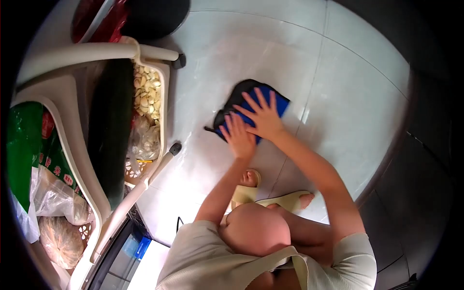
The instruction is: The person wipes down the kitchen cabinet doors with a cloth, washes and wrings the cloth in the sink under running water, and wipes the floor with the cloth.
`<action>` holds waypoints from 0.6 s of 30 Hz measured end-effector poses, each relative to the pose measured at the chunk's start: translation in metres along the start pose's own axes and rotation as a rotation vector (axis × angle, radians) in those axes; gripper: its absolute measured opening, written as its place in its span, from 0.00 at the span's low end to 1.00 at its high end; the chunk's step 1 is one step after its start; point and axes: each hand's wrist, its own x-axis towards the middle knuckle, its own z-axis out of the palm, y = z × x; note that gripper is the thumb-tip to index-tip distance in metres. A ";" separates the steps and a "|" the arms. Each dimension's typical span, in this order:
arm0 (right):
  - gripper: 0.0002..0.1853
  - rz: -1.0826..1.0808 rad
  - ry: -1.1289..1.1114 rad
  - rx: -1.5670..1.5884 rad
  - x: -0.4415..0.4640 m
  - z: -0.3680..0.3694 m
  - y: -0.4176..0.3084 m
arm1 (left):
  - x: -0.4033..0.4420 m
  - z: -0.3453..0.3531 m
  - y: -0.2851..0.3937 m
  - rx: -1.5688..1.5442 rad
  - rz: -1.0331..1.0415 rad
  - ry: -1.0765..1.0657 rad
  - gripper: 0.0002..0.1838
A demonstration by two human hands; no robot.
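Note:
A folded blue and black cloth (249,88) lies on the pale tiled floor, with a dark loop at its left corner. My left hand (240,137) rests flat on the lower part of this cloth, fingers stretched forward. Over its right part, my right hand (266,121) presses down with the fingers spread wide. The thumb side of the right hand meets the left hand's fingers. Neither hand wraps around the cloth; both lie on top of it. What is under the cloth is hidden.
At left stands a cream rolling rack (166,96) with garlic cloves (146,92), a long dark green gourd (110,130), a green rice bag (24,150) and a wrapped pumpkin (60,241). Its caster (176,148) stands near the cloth. My slippers (287,200) are below; a dark floor edge (386,164) runs right.

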 end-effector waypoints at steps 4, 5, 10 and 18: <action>0.32 -0.074 0.096 0.055 0.023 0.008 0.006 | 0.016 0.005 -0.004 -0.035 -0.101 0.164 0.32; 0.32 -0.072 0.090 0.066 0.020 0.006 0.010 | 0.018 0.006 0.001 -0.023 -0.088 0.166 0.32; 0.31 0.169 0.153 0.022 -0.051 -0.022 0.047 | 0.009 0.014 0.061 0.064 0.122 0.045 0.33; 0.32 0.575 0.173 -0.071 -0.258 -0.019 0.058 | -0.086 0.058 0.143 0.020 0.816 -0.152 0.36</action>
